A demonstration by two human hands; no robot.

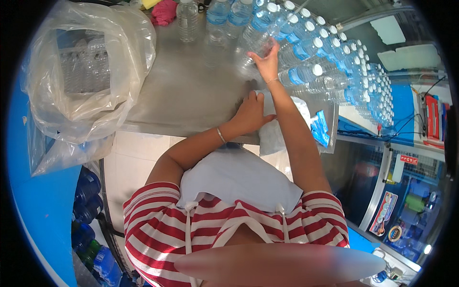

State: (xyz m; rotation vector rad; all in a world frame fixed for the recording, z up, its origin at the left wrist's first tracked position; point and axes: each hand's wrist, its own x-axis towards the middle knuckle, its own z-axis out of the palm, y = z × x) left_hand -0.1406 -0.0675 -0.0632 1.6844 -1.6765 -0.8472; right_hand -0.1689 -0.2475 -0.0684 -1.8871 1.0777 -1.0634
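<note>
The clear bottle (260, 44) is at the right hand (266, 60), its body between thumb and fingers. That hand is spread in a wide curve, thumb on the left, fingers reaching up on the right; how firmly they press I cannot tell. The right arm is stretched out almost straight, leaning slightly left toward the bottle.

Nearer the body, below and left of that grip, is the left hand (249, 114). Its elbow is bent outward and the forearm slants inward; the thumb points right, the fingers forward, next to a whitish translucent plastic bag (272, 138). Whether the fingers are closed on it I cannot tell.

Beyond the right hand and to its right, rows of blue-labelled bottles (301, 48) with white caps crowd together. A blue packet (320, 128) lies right of the right forearm. Left of both hands, across the metal table (191, 83), a large plastic sack (129, 57) gapes around ribbed clear bottles (88, 62). Farther forward and left of the right hand are a capped bottle (187, 23) and a pink cloth (164, 13).
</note>
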